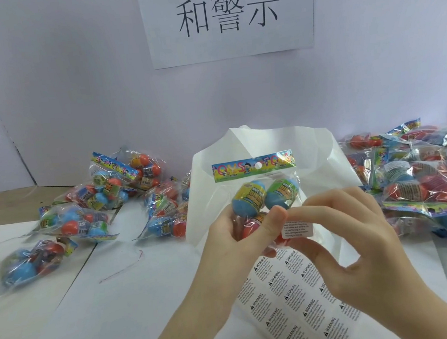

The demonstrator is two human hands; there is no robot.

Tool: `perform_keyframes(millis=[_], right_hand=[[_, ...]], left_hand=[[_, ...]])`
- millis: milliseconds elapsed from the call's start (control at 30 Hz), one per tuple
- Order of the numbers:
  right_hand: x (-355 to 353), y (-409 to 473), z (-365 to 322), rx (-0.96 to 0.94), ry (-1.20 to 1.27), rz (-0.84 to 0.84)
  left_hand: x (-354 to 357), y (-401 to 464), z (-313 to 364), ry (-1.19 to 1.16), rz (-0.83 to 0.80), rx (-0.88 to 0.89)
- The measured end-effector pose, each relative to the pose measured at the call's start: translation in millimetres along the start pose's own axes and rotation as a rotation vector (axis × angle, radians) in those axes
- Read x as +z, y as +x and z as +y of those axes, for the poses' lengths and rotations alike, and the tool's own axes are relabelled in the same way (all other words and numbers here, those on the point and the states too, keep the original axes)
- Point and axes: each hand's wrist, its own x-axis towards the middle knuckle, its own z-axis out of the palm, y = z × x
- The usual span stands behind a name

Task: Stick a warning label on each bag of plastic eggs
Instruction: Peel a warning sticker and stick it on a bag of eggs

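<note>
My left hand (234,249) holds a clear bag of plastic eggs (264,192) upright at centre, its colourful header card on top. A small white warning label (297,229) lies against the lower front of the bag. My right hand (359,246) pinches that label with thumb and forefinger, beside my left thumb. Under both hands lies a sheet of warning labels (295,300) with several stickers printed on it.
A pile of egg bags (101,205) lies at the left and a larger heap of egg bags (426,174) at the right. White paper (323,152) stands crumpled behind the held bag. A printed paper sign (230,15) hangs on the wall. White sheets (115,307) cover the table.
</note>
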Motion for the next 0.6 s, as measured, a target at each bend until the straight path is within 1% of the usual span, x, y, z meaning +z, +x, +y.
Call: perform_keyframes(millis=[167,333,433,533,600], right_hand=[[1.3,-0.3,1.1,-0.005,-0.018,0.018],[-1.6,3.3,-0.3,0.002,0.001,0.119],[-3.1,3.0,-1.6,0.042,0.001,0.15],[-4.1,3.2,-3.9,0.123,0.062,0.162],[-4.6,4.3,-4.7,0.108,0.042,0.14]], left_hand=[[0.0,0.1,0.0,-0.024,0.008,0.005],[0.5,1.2,0.5,-0.076,0.029,0.007],[1.4,1.5,0.9,-0.131,0.041,-0.011],[0.8,1.3,2.6,-0.15,0.028,-0.025],[0.9,0.8,4.7,-0.162,0.012,-0.028]])
